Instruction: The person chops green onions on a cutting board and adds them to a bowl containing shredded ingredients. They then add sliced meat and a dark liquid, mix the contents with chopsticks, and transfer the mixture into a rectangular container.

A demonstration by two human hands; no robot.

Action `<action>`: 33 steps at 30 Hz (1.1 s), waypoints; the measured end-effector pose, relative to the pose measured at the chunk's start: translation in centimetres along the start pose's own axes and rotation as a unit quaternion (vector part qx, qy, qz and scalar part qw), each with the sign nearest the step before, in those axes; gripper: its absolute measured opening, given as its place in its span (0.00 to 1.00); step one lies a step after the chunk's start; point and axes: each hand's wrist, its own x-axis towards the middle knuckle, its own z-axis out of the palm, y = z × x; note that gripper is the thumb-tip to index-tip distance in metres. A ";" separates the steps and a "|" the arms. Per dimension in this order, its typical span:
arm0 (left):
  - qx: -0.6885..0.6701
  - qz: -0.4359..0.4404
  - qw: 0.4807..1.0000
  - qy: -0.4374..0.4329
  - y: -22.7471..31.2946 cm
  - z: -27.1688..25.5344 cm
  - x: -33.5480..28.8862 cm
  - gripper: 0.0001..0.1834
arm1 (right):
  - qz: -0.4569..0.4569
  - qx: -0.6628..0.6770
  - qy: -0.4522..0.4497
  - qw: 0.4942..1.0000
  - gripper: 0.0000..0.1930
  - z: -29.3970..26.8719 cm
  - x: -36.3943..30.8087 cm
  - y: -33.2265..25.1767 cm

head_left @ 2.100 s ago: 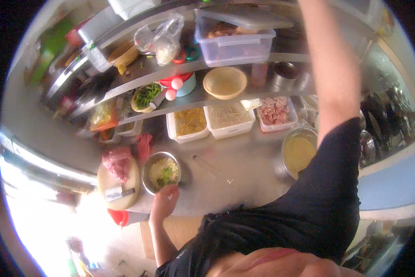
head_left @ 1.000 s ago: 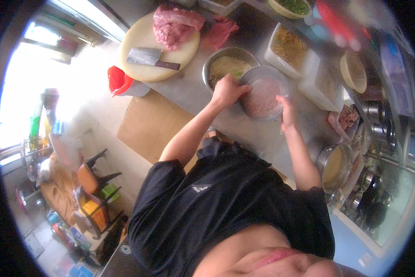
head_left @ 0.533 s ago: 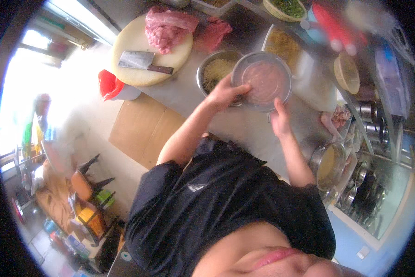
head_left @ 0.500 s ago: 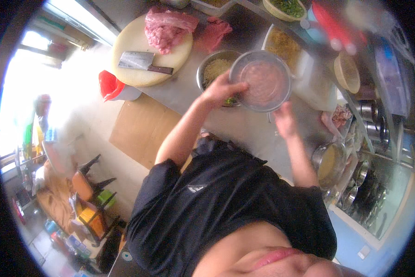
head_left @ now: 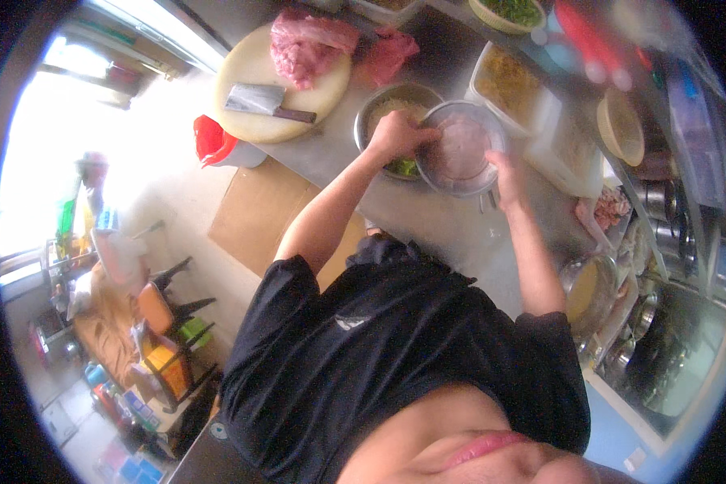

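Both my hands hold a round metal bowl (head_left: 462,182) over the worktop, with a pale pink mass (head_left: 463,143) in it; whether that is minced meat or something else I cannot tell. My left hand (head_left: 398,135) grips its left rim, the thumb reaching over the edge. At the right rim, my right hand (head_left: 506,176) is closed, thumb on top and fingers partly hidden below. Just behind and left stands a larger steel bowl (head_left: 359,121), partly covered by my left hand, with a beige crumbly filling and green pieces (head_left: 402,167).
Left of the bowls, a cleaver (head_left: 255,100) and raw meat (head_left: 308,47) lie on a thick round chopping board (head_left: 242,64). A red-lined bin (head_left: 214,142) stands below it. White tubs (head_left: 550,121), a woven basket (head_left: 619,127) and a pan (head_left: 586,292) are to the right.
My right hand has come up from below the bowl and taken hold of its right rim. My left hand keeps its grip. The whole view has shifted slightly.
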 end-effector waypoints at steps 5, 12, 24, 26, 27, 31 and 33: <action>0.094 0.054 0.991 0.076 0.2 0.4 1.2 0.32 | -0.040 0.019 0.030 0.999 0.27 1.1 0.6 -0.6; 0.143 0.069 0.983 0.097 0.8 -0.6 2.1 0.33 | -0.102 -0.010 0.069 0.992 0.25 1.5 0.8 -0.8; -0.004 0.014 1.000 0.006 -0.4 0.9 -0.5 0.27 | -0.122 0.023 0.090 0.988 0.31 2.1 0.4 1.2; 0.017 0.010 0.999 0.028 -0.2 0.8 -0.1 0.27 | -0.174 -0.025 0.088 0.981 0.31 2.2 0.3 1.2; 0.036 0.022 0.998 0.046 0.0 0.6 0.3 0.27 | -0.204 -0.050 0.081 0.974 0.31 2.2 0.3 1.2; 0.065 0.033 0.997 0.022 0.3 0.4 1.9 0.28 | -0.127 -0.011 0.131 0.983 0.31 2.1 1.5 1.5; 0.026 0.051 0.998 0.002 -0.3 0.3 2.7 0.31 | -0.114 0.002 0.131 0.985 0.31 2.0 2.3 2.0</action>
